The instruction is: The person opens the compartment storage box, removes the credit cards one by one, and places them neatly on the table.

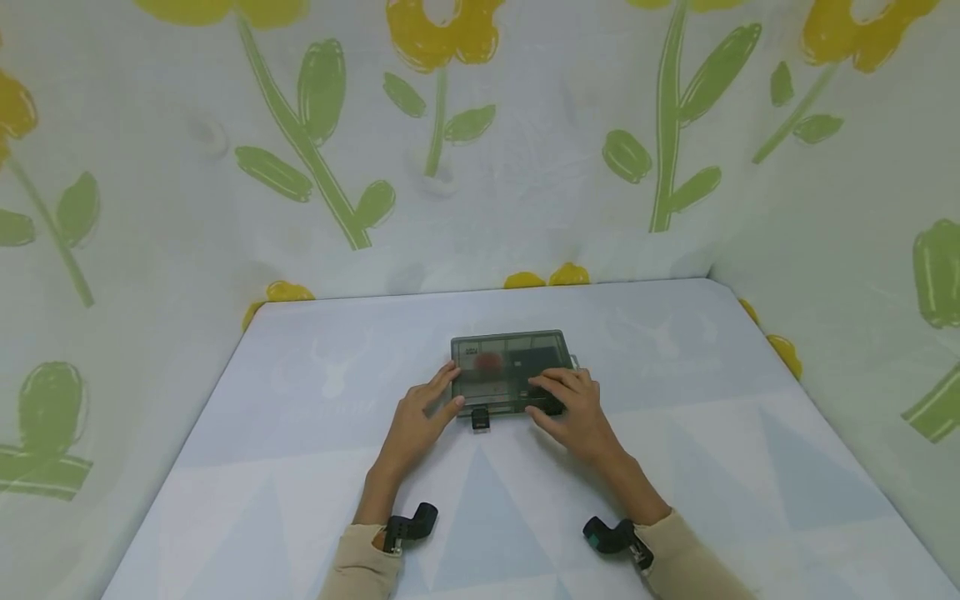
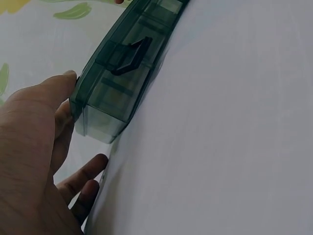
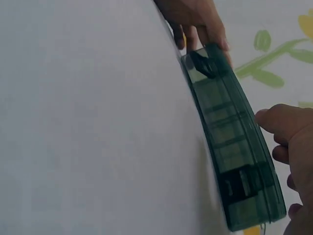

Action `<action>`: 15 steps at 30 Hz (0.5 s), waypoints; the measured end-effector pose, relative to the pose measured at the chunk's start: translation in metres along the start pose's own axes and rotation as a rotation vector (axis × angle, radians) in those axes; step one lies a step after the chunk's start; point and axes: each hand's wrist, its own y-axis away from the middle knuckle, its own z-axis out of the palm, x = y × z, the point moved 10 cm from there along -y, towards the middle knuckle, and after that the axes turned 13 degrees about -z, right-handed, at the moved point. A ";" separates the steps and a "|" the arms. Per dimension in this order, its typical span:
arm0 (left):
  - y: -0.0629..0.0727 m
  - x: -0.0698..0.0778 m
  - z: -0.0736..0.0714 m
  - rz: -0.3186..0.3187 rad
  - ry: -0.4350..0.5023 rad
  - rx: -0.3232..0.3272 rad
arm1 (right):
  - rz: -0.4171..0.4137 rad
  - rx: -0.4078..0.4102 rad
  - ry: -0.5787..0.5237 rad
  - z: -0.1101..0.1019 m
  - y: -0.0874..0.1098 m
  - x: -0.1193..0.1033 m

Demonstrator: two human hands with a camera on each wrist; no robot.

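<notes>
A translucent dark green plastic case (image 1: 487, 392) with inner compartments lies flat on the table, its lid down. A blurred red item and dark shapes show through the lid. On the front side a black latch (image 2: 132, 58) sticks out near the left end; a second dark latch (image 3: 238, 185) lies closer to the side near the right end. My left hand (image 1: 414, 425) is at the left end, its thumb at the front left corner and fingers along the side. My right hand (image 1: 581, 414) is over the front right part, fingers above the lid and thumb by the front edge.
The case stands on a table (image 1: 337, 483) covered in a pale cloth with blue triangles. Flower-printed curtains (image 1: 525, 183) enclose the back and both sides. Black wrist cameras (image 1: 411, 527) are strapped to both wrists. A small clear tab juts from the case's right side.
</notes>
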 end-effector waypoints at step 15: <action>0.002 -0.010 -0.003 -0.129 0.017 0.005 | -0.008 -0.292 0.188 -0.003 -0.007 0.026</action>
